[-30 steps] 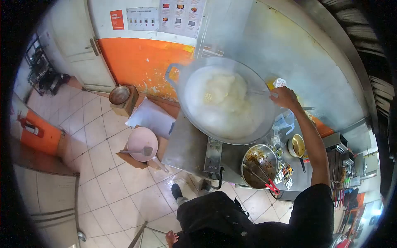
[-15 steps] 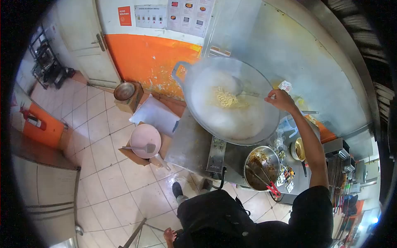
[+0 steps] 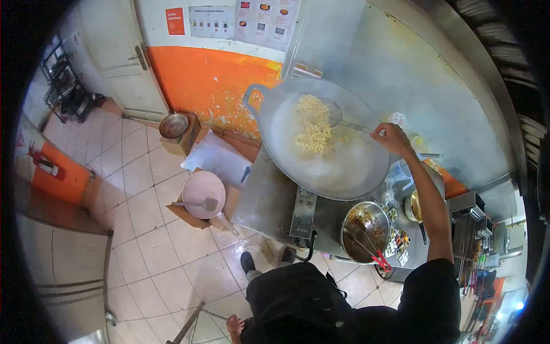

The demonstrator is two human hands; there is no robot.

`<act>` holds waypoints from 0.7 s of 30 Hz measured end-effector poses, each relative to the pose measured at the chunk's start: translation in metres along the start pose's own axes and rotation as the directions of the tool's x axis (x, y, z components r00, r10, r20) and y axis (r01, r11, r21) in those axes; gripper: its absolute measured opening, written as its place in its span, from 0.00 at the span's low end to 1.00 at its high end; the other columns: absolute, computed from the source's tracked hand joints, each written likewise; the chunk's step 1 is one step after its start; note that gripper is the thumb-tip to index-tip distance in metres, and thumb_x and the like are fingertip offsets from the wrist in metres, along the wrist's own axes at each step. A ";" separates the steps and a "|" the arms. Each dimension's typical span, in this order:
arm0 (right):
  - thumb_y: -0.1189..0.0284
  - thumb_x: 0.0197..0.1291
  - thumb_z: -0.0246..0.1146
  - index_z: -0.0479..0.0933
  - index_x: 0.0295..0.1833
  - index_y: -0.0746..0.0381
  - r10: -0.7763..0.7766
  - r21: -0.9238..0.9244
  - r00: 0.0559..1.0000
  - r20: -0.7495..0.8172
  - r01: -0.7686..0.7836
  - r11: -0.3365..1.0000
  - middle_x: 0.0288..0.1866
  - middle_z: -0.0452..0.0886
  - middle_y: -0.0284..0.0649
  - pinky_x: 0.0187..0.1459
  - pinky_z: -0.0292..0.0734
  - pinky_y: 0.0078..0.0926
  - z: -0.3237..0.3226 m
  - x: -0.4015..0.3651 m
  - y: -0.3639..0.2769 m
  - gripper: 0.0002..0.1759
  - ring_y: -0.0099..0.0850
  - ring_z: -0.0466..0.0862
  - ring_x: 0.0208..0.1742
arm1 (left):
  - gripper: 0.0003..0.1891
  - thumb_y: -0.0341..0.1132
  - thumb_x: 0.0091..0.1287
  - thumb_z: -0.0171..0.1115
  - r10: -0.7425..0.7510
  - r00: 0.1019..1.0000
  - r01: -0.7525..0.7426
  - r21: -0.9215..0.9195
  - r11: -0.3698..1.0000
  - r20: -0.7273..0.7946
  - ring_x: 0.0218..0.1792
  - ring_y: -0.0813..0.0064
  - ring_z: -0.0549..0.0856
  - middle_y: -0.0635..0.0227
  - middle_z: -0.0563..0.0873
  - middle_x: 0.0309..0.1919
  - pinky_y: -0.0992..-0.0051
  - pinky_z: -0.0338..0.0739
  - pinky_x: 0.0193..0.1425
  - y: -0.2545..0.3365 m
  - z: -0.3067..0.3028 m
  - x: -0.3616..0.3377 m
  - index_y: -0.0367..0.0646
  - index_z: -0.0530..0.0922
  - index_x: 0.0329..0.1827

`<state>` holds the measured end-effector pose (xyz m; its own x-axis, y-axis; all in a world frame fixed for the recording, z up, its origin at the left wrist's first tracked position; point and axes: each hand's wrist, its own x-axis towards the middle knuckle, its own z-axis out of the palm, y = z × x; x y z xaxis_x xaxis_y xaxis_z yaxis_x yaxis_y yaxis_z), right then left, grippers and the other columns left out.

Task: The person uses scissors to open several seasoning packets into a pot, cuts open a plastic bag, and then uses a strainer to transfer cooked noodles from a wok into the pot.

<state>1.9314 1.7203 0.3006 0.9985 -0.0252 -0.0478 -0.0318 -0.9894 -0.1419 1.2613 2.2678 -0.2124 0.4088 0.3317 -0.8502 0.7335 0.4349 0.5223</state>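
Observation:
My right hand (image 3: 391,139) is closed around the handle of a long-handled, round-headed skimmer (image 3: 356,125). Its head rests inside a very large metal wok (image 3: 382,172) full of pale, cloudy liquid, against the wok's far side. Beside the head, a clump of yellow noodles (image 3: 314,123) shows at the surface. Low in the view, my left hand (image 3: 234,325) hangs by my side, fingers loosely bent and partly visible, with nothing seen in them. A stick-like handle (image 3: 186,324) stands a little to its left, apart from it.
Right of the stove front (image 3: 302,215) stands a steel pot (image 3: 350,252) with red-handled tongs (image 3: 382,262) in it. A smaller pan (image 3: 413,206) and sachets (image 3: 401,246) lie beyond. Left on the floor are a pink basin (image 3: 195,186) with a spatula and a white sack (image 3: 215,157).
The noodles now show as a larger, longer clump reaching toward the wok's far side. The skimmer's head has shifted slightly right and up; steam looks thinner. My left hand stays put.

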 end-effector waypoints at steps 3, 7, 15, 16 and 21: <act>0.48 0.58 0.68 0.85 0.42 0.56 -0.010 -0.033 0.999 -0.042 0.008 0.999 0.44 0.86 0.47 0.50 0.79 0.45 -0.001 0.002 0.001 0.22 0.45 0.86 0.48 | 0.19 0.44 0.71 0.58 -0.010 1.000 0.010 0.000 1.000 -0.005 0.26 0.58 0.83 0.56 0.84 0.35 0.61 0.75 0.25 0.000 0.001 -0.001 0.47 0.73 0.61; 0.49 0.59 0.68 0.85 0.43 0.55 -0.023 -0.095 1.000 0.012 0.024 0.995 0.46 0.87 0.45 0.51 0.79 0.45 -0.015 0.006 -0.004 0.21 0.45 0.86 0.50 | 0.19 0.45 0.72 0.58 -0.013 1.000 0.013 -0.001 1.000 0.001 0.26 0.59 0.83 0.56 0.84 0.35 0.62 0.75 0.26 -0.007 0.001 0.000 0.48 0.73 0.61; 0.54 0.59 0.67 0.86 0.44 0.53 -0.108 -0.178 0.994 -0.032 0.101 0.979 0.47 0.87 0.47 0.53 0.80 0.46 -0.014 0.013 -0.010 0.16 0.48 0.85 0.51 | 0.19 0.46 0.72 0.57 -0.016 1.000 0.016 -0.014 1.000 -0.003 0.27 0.60 0.83 0.57 0.84 0.36 0.63 0.74 0.26 -0.017 0.007 -0.001 0.48 0.74 0.60; 0.54 0.59 0.67 0.86 0.44 0.53 -0.110 -0.180 0.993 -0.031 0.103 0.978 0.47 0.87 0.47 0.53 0.80 0.46 -0.012 0.011 -0.014 0.16 0.48 0.85 0.51 | 0.19 0.47 0.72 0.57 -0.017 1.000 0.017 -0.014 1.000 -0.002 0.27 0.60 0.83 0.58 0.84 0.36 0.63 0.74 0.26 -0.019 0.009 -0.002 0.48 0.74 0.60; 0.54 0.59 0.66 0.85 0.45 0.54 -0.099 -0.060 0.995 -0.016 0.098 0.993 0.45 0.87 0.48 0.54 0.78 0.49 0.008 -0.004 -0.039 0.17 0.50 0.85 0.50 | 0.19 0.48 0.72 0.56 0.004 1.000 -0.004 -0.003 1.000 0.018 0.27 0.61 0.82 0.58 0.84 0.37 0.64 0.74 0.26 -0.018 0.012 0.000 0.49 0.75 0.59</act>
<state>1.9279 1.7601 0.2988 0.9973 0.0710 -0.0180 0.0692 -0.9939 -0.0859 1.2553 2.2501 -0.2228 0.4217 0.3182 -0.8491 0.7300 0.4363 0.5261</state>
